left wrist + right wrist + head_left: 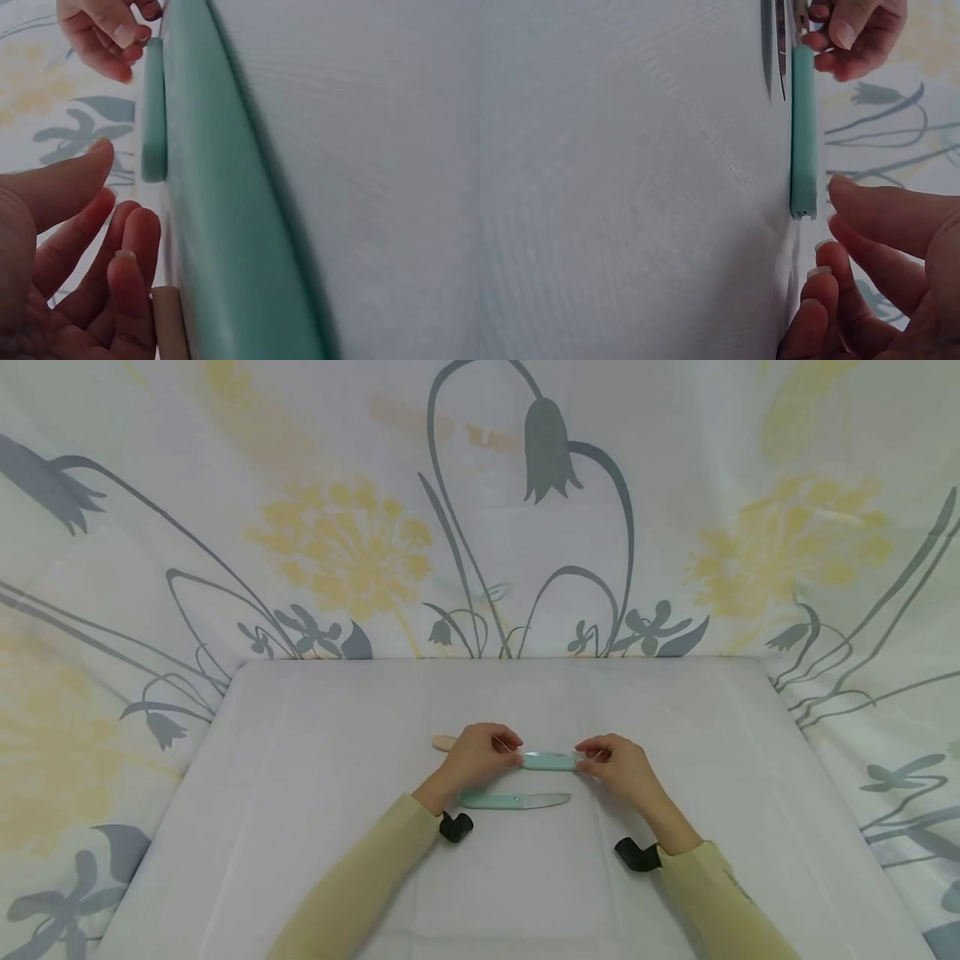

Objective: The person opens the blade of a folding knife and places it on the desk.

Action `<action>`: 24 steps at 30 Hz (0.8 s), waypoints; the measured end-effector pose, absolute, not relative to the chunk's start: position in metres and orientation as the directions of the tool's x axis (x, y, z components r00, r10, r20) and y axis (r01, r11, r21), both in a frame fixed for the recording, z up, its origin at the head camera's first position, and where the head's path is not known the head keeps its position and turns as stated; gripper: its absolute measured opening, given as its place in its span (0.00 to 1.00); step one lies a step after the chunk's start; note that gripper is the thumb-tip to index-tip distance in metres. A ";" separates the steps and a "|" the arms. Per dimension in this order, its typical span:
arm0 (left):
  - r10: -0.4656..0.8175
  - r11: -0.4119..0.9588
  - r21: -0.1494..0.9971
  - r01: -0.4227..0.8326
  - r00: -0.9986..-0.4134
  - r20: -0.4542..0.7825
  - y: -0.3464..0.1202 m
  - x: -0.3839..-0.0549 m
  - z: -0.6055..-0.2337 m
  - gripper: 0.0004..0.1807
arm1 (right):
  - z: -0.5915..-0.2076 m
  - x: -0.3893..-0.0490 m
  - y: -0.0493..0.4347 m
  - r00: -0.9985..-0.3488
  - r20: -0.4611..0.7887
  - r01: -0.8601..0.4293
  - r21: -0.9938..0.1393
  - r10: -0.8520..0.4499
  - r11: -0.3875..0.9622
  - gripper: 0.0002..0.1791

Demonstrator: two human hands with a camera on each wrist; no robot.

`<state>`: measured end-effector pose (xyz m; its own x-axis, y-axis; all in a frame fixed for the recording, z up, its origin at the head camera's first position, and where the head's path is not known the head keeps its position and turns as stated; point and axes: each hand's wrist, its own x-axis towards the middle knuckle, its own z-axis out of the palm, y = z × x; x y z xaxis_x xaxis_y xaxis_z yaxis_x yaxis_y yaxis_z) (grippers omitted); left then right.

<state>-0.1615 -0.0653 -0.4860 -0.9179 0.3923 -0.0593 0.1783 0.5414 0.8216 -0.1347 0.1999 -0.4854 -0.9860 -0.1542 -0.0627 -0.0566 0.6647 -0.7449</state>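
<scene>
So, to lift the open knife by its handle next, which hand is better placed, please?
Probably the left hand: the handle of the open knife lies nearer to it, while the blade points toward the side of the right hand.

1. Hands in play: two of mine, the left hand and the right hand!
2. Sleeves: two, one yellowish sleeve per arm.
3. Mint-green pieces: two, one knife with its blade showing, and one mint-green bar between my hands.
4. Beige stick: just one, partly hidden.
5. Black wrist fittings: two, one at each wrist!
6. White table: one.
</scene>
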 end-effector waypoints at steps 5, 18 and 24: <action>0.417 0.603 0.772 0.203 -0.905 -0.088 -0.060 -0.163 -0.487 0.10 | -0.492 -0.137 0.199 -0.983 -0.092 -0.048 -0.711 -0.161 0.702 0.14; 0.401 0.709 0.659 0.250 -0.912 -0.086 -0.050 -0.161 -0.485 0.08 | -0.492 -0.137 0.194 -0.983 -0.100 -0.040 -0.705 -0.155 0.708 0.11; 0.394 0.691 0.669 0.274 -0.919 -0.031 -0.050 -0.160 -0.486 0.07 | -0.489 -0.136 0.193 -0.982 -0.105 -0.035 -0.715 -0.156 0.698 0.10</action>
